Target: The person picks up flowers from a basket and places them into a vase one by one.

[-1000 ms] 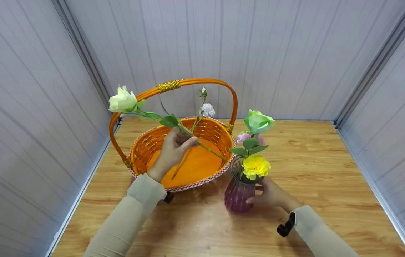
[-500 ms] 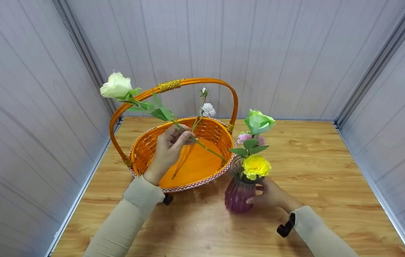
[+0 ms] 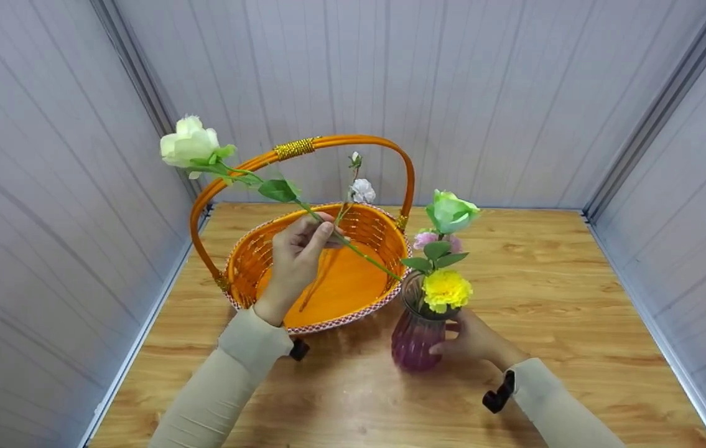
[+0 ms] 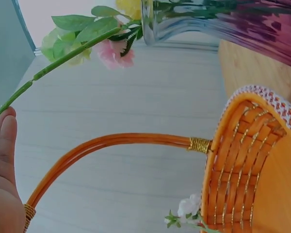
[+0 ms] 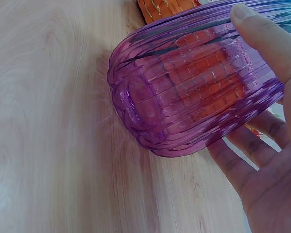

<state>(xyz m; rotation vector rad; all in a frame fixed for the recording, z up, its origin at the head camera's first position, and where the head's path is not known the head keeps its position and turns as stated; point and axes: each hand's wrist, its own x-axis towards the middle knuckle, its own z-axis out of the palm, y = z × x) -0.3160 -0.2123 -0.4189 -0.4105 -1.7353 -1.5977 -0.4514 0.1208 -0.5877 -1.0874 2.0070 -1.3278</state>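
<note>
My left hand (image 3: 293, 258) pinches the green stem of a white artificial rose (image 3: 190, 143) between thumb and fingers. The bloom points up and left over the basket handle, and the stem's cut end (image 4: 114, 32) lies right at the vase's rim in the head view. My right hand (image 3: 477, 341) grips the side of a ribbed purple glass vase (image 3: 415, 342), thumb on the near side (image 5: 245, 12). Out of the vase rise a pale green rose (image 3: 452, 213), a yellow carnation (image 3: 447, 290) and pink blooms (image 4: 115, 53), with their stems inside the glass.
An orange woven basket (image 3: 328, 325) with a tall arched handle (image 3: 359, 138) stands left of the vase, close to it. A small white flower (image 3: 362, 191) on a brown stem leans inside it. Grey panel walls (image 3: 514, 112) enclose the wooden table (image 3: 552, 274).
My left hand has shifted its hold along the rose stem. The bloom has moved up and left, and the cut end has come closer to the vase's rim. My right hand stays put.
</note>
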